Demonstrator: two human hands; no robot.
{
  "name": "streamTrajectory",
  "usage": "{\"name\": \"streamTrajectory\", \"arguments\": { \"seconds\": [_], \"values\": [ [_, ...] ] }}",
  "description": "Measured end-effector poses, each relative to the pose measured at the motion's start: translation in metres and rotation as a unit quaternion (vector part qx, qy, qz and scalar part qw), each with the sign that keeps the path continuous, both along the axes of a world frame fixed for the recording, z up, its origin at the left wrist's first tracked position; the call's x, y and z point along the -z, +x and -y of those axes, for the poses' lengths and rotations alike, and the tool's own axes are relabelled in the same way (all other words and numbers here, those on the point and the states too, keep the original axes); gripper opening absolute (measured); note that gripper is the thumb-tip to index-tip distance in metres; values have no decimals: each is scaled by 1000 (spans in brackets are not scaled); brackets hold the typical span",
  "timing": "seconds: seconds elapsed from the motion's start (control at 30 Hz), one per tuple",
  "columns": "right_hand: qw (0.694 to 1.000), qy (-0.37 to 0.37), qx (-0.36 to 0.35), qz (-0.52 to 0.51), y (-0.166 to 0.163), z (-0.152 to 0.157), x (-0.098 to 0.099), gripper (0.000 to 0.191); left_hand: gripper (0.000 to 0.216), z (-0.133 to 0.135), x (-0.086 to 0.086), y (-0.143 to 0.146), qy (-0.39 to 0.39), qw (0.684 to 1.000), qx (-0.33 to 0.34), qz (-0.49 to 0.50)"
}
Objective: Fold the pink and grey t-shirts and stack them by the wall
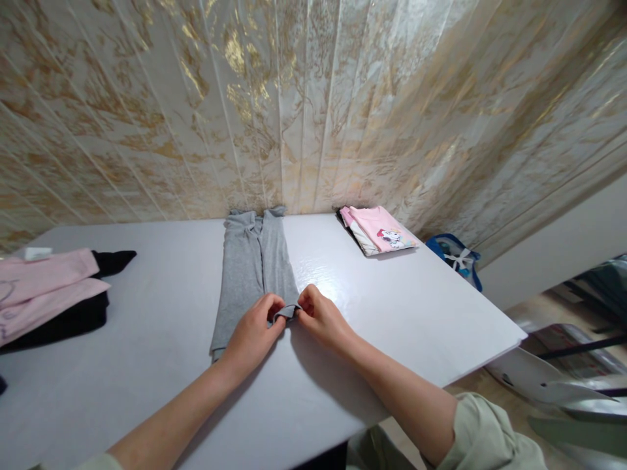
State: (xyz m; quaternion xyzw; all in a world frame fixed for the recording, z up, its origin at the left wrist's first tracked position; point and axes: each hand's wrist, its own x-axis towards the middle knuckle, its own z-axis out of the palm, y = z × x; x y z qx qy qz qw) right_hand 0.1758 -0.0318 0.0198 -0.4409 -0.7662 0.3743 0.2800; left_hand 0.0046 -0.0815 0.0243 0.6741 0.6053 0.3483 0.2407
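A grey garment (245,267) lies lengthwise on the white table, its two sides meeting along a middle line and its far end bunched by the wall. Its near right edge is lifted between my hands. My left hand (255,329) pinches this edge from the left, with thumb and fingertips closed on the cloth. Just to the right, my right hand (323,320) grips the corner of the same edge between thumb and fingers. The near left corner of the garment rests flat beyond my left wrist. Whether it is a top or trousers cannot be made out.
Pink and black clothes (53,281) lie at the table's left. A folded stack with a pink cartoon-print top (385,228) sits at the back right. Beyond the white table's (392,300) right edge are a blue-trimmed bag (455,258) and a white chair (543,378). A patterned covering (294,111) hangs behind.
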Motion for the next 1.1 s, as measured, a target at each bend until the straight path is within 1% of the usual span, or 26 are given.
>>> {"name": "streamTrajectory", "arguments": {
  "seconds": [0.07, 0.13, 0.2, 0.27, 0.37, 0.47, 0.53, 0.6, 0.7, 0.77, 0.8, 0.9, 0.93, 1.0, 1.07, 1.1],
  "values": [
    [998, -11, -14, -55, 1, -1, 3, 17, 16, 3, 2, 0, 26, 999, 3, -24],
    [994, -18, -29, -101, 2, -1, 4, 22, 23, 5, 4, 0, 64, 996, 21, -49],
    [991, -20, -37, -126, 2, -1, 3, 27, 26, 8, 5, 1, 106, 991, 45, -75],
    [990, -17, -41, -135, 1, -1, 2, 28, 25, 9, 6, 3, 137, 984, 60, -101],
    [988, -17, -49, -144, 1, -1, 1, 25, 24, 9, 6, 3, 135, 982, 57, -121],
    [988, -16, -54, -147, 1, -1, -1, 24, 24, 7, 3, 1, 105, 987, 41, -114],
    [988, -14, -53, -147, 0, -2, -1, 24, 23, 6, 3, 0, 104, 989, 37, -102],
    [988, -17, -52, -146, -1, -3, -1, 23, 24, 6, 4, 0, 120, 987, 50, -97],
    [989, -18, -44, -141, -2, -2, -1, 22, 30, 7, 9, 2, 131, 981, 73, -121],
    [991, -19, -46, -122, 0, -1, -4, 21, 29, 10, 9, 4, 108, 981, 83, -141],
    [994, -24, -55, -96, 3, -1, -7, 19, 28, 12, 7, 4, 88, 981, 89, -145],
    [993, -39, -105, 29, 16, 0, -23, 11, 30, 13, -7, -2, 46, 985, 101, -132],
    [990, -31, -115, 70, 20, -2, -30, 9, 31, 10, -13, -7, 46, 987, 88, -124],
    [986, 7, -111, 120, 25, -8, -43, 11, 35, -1, -24, -23, 63, 989, 41, -125],
    [983, 58, -96, 145, 21, -18, -53, 14, 39, -18, -26, -42, 82, 983, 1, -164],
    [981, 81, -90, 154, 15, -24, -56, 14, 42, -27, -23, -50, 84, 977, -6, -196]
  ]
}}
